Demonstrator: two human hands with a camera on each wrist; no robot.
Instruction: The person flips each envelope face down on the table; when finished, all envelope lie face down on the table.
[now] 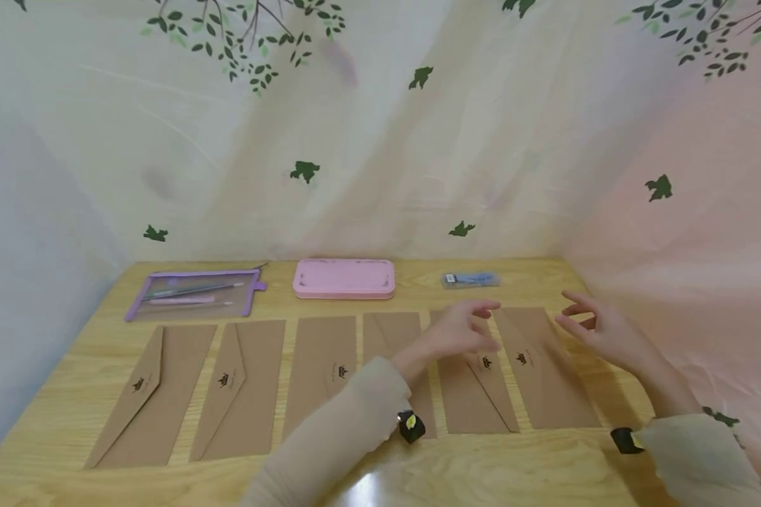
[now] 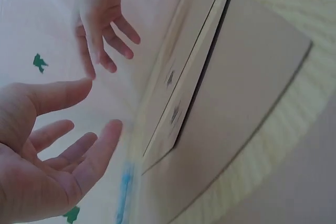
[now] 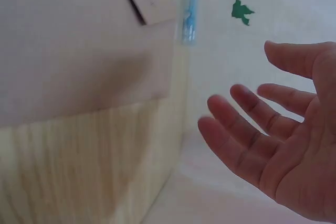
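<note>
My left hand [image 1: 459,329] hovers above a brown paper envelope [image 1: 475,401] with a crown mark, its fingers loosely bent around nothing. To the right, my right hand [image 1: 615,338] is held over the edge of the rightmost envelope [image 1: 545,380], and its shadow falls on the paper. In the right wrist view the fingers [image 3: 236,150] of that hand are spread and bare. The left wrist view has both hands facing each other with a gap between them. Part of another envelope [image 1: 390,331] is hidden under the left forearm.
Several more envelopes [image 1: 241,394] lie in a row to the left. Behind the row are a purple-edged mesh pouch [image 1: 193,294] with pens, a pink case [image 1: 344,278] and a small clear packet [image 1: 471,279] with blue contents. Patterned cloth [image 1: 380,141] hangs behind the wooden table [image 1: 184,486].
</note>
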